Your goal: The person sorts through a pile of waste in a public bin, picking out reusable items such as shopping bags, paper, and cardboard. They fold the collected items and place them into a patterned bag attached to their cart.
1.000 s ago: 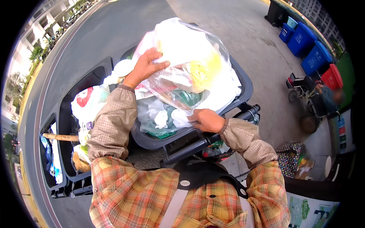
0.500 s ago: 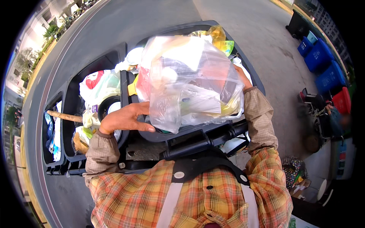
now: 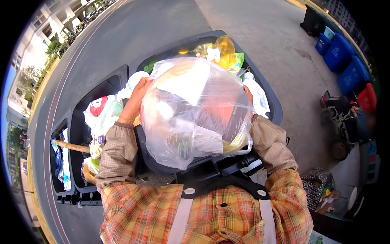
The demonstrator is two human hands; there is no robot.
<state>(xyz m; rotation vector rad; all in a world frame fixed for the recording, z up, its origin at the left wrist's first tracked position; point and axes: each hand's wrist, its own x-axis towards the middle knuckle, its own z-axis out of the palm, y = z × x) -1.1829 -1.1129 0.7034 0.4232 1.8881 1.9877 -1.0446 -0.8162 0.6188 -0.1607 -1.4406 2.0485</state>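
Observation:
A large, clear plastic bag [image 3: 166, 122] stuffed with paper, cartons and other waste is between my hands, over the near part of a dark grey wheeled bin [image 3: 276, 106]. My left hand [image 3: 139, 97] grips the bag's upper left side, fingers curled into the film. At the right side, my right hand [image 3: 248, 94] holds the bag too, mostly hidden behind it and the cuff. Behind the bag, a yellow translucent bag [image 3: 224, 49], a green-yellow wrapper [image 3: 235, 62] and a white plastic bag [image 3: 256, 95] lie in the bin.
Left of it, another dark bin [image 3: 90, 95] holds a white bag with a red print [image 3: 99, 107] and a wooden stick [image 3: 71, 146]. A narrower bin [image 3: 61, 156] stands beyond. Blue bins [image 3: 340, 53], a red one [image 3: 367, 99] and a wheeled cart [image 3: 345, 130] are at right.
My left hand has gone from beside the bag's near left corner to its upper left side and taken hold. The bag has come toward me, showing more of the bin's far contents.

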